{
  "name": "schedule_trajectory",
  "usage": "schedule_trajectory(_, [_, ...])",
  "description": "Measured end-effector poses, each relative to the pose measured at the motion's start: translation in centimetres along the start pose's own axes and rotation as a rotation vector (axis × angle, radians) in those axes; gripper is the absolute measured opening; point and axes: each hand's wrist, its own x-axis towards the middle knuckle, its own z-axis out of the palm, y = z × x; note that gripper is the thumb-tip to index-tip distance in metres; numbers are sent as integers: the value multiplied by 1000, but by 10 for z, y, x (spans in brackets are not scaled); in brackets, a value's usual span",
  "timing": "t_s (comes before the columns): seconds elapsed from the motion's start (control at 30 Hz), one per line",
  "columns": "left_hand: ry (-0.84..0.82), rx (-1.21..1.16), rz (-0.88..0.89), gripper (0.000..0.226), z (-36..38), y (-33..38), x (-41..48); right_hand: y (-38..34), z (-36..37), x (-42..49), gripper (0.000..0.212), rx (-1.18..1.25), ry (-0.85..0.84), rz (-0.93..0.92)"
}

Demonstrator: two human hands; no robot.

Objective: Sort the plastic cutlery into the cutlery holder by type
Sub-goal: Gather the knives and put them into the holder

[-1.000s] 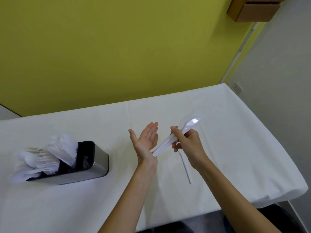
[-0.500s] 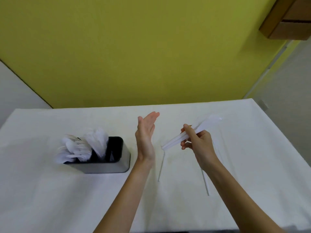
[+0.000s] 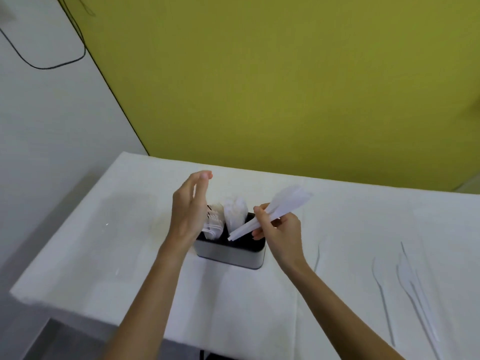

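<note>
White plastic cutlery, sorting in progress; positions are given from the cutlery holder (image 3: 230, 253).

- Cutlery holder: brushed-metal box with a dark interior, standing upright on the table (image 3: 104, 255), which is covered in white cloth.
- Holder contents: forks (image 3: 213, 224) with their tines up at the left end. A clump of rounded white pieces (image 3: 235, 214) stands beside them toward the middle. The right end shows dark.
- Right hand (image 3: 281, 235): just right of and above the holder, fingers curled round a bundle of white cutlery (image 3: 279, 207). The bundle tilts, its broad ends fanned up and to the right. Its handle ends point down-left over the holder's dark opening; contact with the holder cannot be told. The type is blurred and cannot be told.
- Left hand (image 3: 189, 211): held at the holder's left end, fingers straight and grasping nothing, palm turned toward the holder. It covers that end and part of the forks.
- Loose cutlery (image 3: 410, 294): several thin white pieces lying flat on the cloth, well apart to the right of the holder. One more single piece (image 3: 317, 255) lies nearer, beside the right wrist.
- Surroundings: yellow-green wall (image 3: 285, 87) behind the holder. A pale wall with a hanging black cable (image 3: 52, 66) lies far to the left.
</note>
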Motion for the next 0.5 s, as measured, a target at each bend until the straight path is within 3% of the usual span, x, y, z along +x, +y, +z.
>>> schedule_trajectory(0.17, [-177,407,-75,47,-14,-27,7,17,22,-6,19,-185,9,-135])
schedule_trajectory(0.23, [-211,469,-99,50,-17,-34,11,28,26,-6,27,-317,-13,-134])
schedule_trajectory(0.33, [-183,349,-173,54,-21,-39,18,35,29,-6,30,-447,-48,-124])
schedule_trajectory(0.43, [-170,153,-301,44,-23,-45,26,30,36,-8,18,-530,-86,-183])
schedule_trajectory(0.5, [-186,119,-364,46,-24,-50,29,30,40,-10,31,-609,-54,-301])
